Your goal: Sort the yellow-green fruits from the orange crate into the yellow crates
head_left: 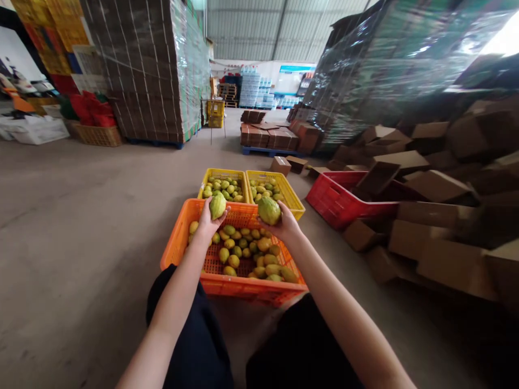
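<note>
Above the orange crate [243, 284], I observe the left hand [208, 220] curled around a green fruit [218, 205], long axis near upright; rightward, the right hand [287, 222] cups a rounder fruit [268, 210], with yellow crates [291, 194] beyond both grips.

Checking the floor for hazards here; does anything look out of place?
Yes: at right, cardboard boxes lie in a jumbled heap beside the red crate, many tipped, unlike the cardboard stack on the blue pallet.

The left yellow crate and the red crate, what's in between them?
The head view shows the right yellow crate, with fruit inside, then a strip of grey floor.
</note>
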### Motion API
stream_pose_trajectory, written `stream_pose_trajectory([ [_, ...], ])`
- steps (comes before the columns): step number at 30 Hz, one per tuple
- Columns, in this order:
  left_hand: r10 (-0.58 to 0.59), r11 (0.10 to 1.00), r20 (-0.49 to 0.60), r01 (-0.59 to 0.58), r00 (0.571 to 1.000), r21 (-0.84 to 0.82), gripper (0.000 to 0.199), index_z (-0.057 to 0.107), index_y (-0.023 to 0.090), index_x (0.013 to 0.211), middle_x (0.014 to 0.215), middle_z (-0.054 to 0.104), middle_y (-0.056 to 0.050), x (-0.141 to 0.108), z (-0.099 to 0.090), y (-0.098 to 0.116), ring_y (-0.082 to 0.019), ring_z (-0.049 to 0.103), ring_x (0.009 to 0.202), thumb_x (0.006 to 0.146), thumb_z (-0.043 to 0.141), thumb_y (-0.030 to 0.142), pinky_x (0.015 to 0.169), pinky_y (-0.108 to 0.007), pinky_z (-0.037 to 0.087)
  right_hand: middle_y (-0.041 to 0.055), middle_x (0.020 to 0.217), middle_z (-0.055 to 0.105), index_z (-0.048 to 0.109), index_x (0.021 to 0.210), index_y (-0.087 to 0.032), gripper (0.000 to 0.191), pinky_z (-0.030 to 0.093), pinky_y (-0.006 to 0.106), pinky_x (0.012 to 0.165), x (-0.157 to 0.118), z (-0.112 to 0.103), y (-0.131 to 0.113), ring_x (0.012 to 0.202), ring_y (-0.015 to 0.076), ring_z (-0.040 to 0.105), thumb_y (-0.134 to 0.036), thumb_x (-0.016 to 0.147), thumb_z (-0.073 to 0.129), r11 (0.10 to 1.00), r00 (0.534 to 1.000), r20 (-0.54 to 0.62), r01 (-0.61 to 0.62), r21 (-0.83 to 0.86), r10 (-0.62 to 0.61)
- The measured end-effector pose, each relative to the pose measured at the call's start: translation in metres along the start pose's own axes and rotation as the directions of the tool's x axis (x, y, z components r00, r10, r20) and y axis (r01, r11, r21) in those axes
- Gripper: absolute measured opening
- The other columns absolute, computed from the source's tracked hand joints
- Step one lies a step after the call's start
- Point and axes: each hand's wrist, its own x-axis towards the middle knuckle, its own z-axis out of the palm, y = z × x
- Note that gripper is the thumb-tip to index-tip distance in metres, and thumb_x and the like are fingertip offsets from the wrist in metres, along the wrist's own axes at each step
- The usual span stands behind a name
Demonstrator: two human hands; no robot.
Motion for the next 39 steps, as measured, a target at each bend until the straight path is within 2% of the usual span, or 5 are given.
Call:
stream_pose_trajectory([
  [4, -0.001, 1.0, 0.004, 0.001, 1.0, 0.002, 0.035, 0.063, 0.014, 0.116, 0.076, 0.069, -0.006, 0.001, 0.004, -0.007, -0.017, 0.069, 0.068, 0.093, 0.049, 0.036, 0.047, -0.019, 0.052, 0.0035, 0.071, 0.07, 0.06, 0.101, -0.021, 0.025, 0.058, 0.034, 0.056, 0.001, 0.017, 0.001, 0.066, 0.0205, 0.066, -0.04, 0.093, 0.047, 1.0, 0.999, 0.049, 0.007, 0.02, -0.008],
  [11, 0.011, 0.998, 0.033, -0.013, 0.999, 0.069, 0.028, 0.065, 0.013, 0.107, 0.083, 0.07, -0.009, -0.003, 0.004, -0.023, -0.02, 0.07, 0.073, 0.09, 0.053, 0.033, 0.05, -0.022, 0.055, 0.0011, 0.061, 0.067, 0.062, 0.094, -0.024, 0.02, 0.057, 0.032, 0.053, 0.016, 0.002, 0.027, 0.061, 0.0204, 0.066, -0.036, 0.09, 0.046, 0.994, 0.996, 0.072, -0.059, 0.095, 0.053],
  [18, 0.081, 0.997, 0.009, -0.081, 0.997, -0.013, 0.03, 0.063, 0.016, 0.112, 0.084, 0.069, -0.009, -0.012, 0.009, -0.021, -0.019, 0.068, 0.072, 0.09, 0.051, 0.034, 0.053, -0.022, 0.055, 0.0016, 0.063, 0.069, 0.063, 0.092, -0.021, 0.022, 0.055, 0.029, 0.051, 0.013, 0.011, 0.021, 0.06, 0.0187, 0.067, -0.036, 0.092, 0.046, 0.987, 0.982, 0.181, -0.076, 0.14, 0.05],
  [32, 0.043, 0.991, -0.072, -0.052, 0.996, -0.122, 0.031, 0.063, 0.019, 0.094, 0.075, 0.069, -0.003, 0.013, 0.038, -0.065, -0.014, 0.067, 0.067, 0.095, 0.035, 0.032, 0.06, -0.02, 0.054, 0.0048, 0.067, 0.071, 0.064, 0.086, -0.019, 0.028, 0.049, 0.026, 0.042, 0.013, 0.006, 0.03, 0.057, 0.0197, 0.067, -0.042, 0.09, 0.048, 0.944, 0.971, 0.21, -0.169, 0.285, 0.11],
  [39, -0.02, 0.989, -0.127, 0.039, 0.992, 0.143, 0.03, 0.061, 0.022, 0.097, 0.087, 0.071, -0.004, 0.03, 0.0, -0.092, -0.016, 0.07, 0.086, 0.092, 0.039, 0.041, 0.076, -0.024, 0.057, 0.0008, 0.06, 0.068, 0.061, 0.082, -0.021, 0.02, 0.052, 0.028, 0.045, 0.028, -0.024, 0.019, 0.051, 0.0181, 0.063, -0.034, 0.089, 0.047, 0.967, 0.993, 0.003, -0.114, 0.227, 0.117],
])
